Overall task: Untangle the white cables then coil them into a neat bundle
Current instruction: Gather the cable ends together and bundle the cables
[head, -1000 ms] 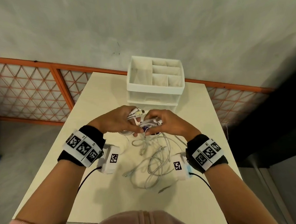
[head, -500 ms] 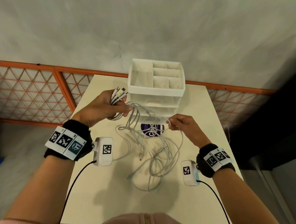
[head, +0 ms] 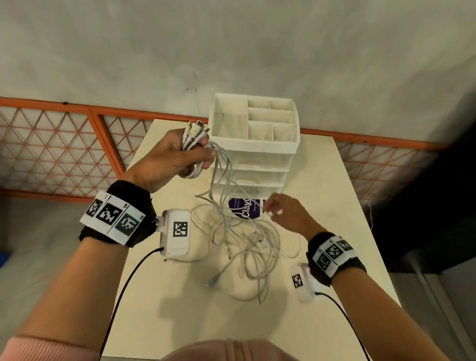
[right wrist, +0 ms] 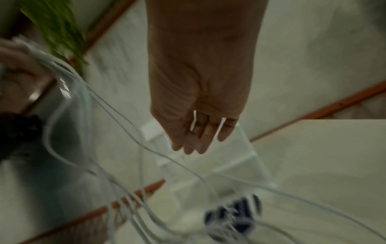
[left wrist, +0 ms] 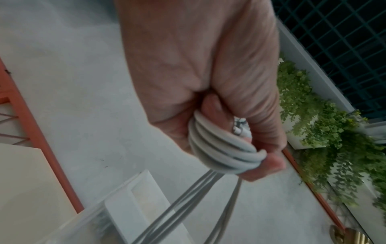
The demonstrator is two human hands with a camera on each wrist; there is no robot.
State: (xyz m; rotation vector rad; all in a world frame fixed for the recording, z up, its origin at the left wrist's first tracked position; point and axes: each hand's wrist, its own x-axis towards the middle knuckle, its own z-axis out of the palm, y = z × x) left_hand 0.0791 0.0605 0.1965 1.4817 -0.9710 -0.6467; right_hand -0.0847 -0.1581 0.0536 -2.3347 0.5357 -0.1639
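We seem to be on a terrace or balcony rather than in a fitted room: a small cream table (head: pixel 330 190) stands against a bare grey concrete wall (head: pixel 221 40) edged by an orange lattice railing (head: pixel 45 143). Trailing green plants (left wrist: pixel 325 125) in white planters and a dark grid fence (left wrist: pixel 344 33) point outdoors.

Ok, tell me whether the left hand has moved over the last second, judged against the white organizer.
Yes. The left hand has risen and swung left, away from the table's middle, and now holds the cable ends beside the organizer's top left corner.
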